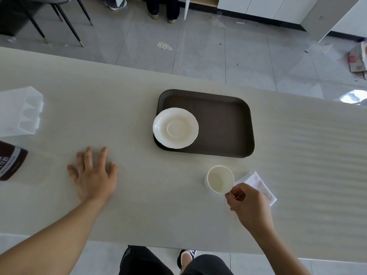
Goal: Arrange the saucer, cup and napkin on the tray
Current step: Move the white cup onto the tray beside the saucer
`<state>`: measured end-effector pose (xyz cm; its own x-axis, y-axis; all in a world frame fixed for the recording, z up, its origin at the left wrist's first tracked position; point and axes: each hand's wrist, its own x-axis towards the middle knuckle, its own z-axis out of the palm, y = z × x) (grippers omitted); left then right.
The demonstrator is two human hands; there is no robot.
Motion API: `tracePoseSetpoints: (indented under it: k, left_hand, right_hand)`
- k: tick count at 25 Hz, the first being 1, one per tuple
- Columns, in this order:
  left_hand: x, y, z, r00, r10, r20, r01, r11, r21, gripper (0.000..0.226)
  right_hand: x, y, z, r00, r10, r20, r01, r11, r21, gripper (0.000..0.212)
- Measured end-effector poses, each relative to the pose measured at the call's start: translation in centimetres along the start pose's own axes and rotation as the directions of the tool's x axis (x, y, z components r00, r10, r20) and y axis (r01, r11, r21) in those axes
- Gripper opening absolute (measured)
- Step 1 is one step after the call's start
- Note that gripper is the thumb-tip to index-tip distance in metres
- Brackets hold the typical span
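A dark brown tray [224,124] lies on the pale table. On its left end rests a white saucer [175,128], whose left rim overhangs the tray's edge. A white cup [220,179] stands on the table in front of the tray, empty. My right hand [247,203] pinches the cup's handle at its near right side. A folded white napkin [258,184] lies flat just right of the cup, partly under my right hand. My left hand [93,175] rests palm down on the table, fingers spread, well left of the tray, holding nothing.
A clear plastic container [19,111] stands at the table's left edge, and a dark brown bottle [10,161] lies in front of it. Beyond the far table edge are floor tiles, chair legs and a standing person's legs. My own knees and a shoe show below the near edge.
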<state>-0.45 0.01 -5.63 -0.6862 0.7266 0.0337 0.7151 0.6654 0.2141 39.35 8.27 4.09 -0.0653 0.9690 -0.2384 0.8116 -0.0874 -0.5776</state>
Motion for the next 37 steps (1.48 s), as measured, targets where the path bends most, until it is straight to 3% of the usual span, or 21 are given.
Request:
tracePoseSetpoints:
  k: [4, 8, 12, 18, 23, 37]
  left_hand:
    - [-0.1, -0.2, 0.2, 1.000, 0.014, -0.012, -0.014, 1.000, 0.008, 0.064]
    - [-0.2, 0.0, 0.2, 1.000, 0.002, 0.004, -0.002, 1.000, 0.013, 0.064]
    - [-0.1, 0.0, 0.1, 1.000, 0.005, -0.010, -0.005, 1.000, 0.004, 0.064]
    - [-0.2, 0.0, 0.1, 0.999, 0.013, -0.035, -0.013, 1.000, -0.001, 0.063]
    - [-0.1, -0.1, 0.1, 0.999, 0.017, -0.045, -0.017, 1.000, 0.008, 0.062]
    - [0.0, -0.2, 0.3, 0.999, 0.010, -0.034, -0.009, 1.000, 0.016, 0.062]
  right_hand:
    - [1.4, -0.8, -1.5, 0.981, -0.191, -0.028, 0.188, 0.977, -0.100, 0.010]
    - [6.1, -3.1, -3.6, 0.911, -0.408, -0.054, 0.397, 0.905, -0.152, 0.009]
    - [12.5, -5.3, -4.7, 0.856, -0.516, -0.043, 0.496, 0.841, -0.218, 0.005]
    - [17.3, -6.1, -4.2, 0.877, -0.464, 0.124, 0.480, 0.851, -0.213, 0.005]
    - [19.1, -6.3, -3.9, 0.895, -0.407, 0.180, 0.437, 0.882, -0.178, 0.007]
    - [20.8, -6.7, -2.9, 0.871, -0.458, 0.181, 0.489, 0.848, -0.207, 0.011]
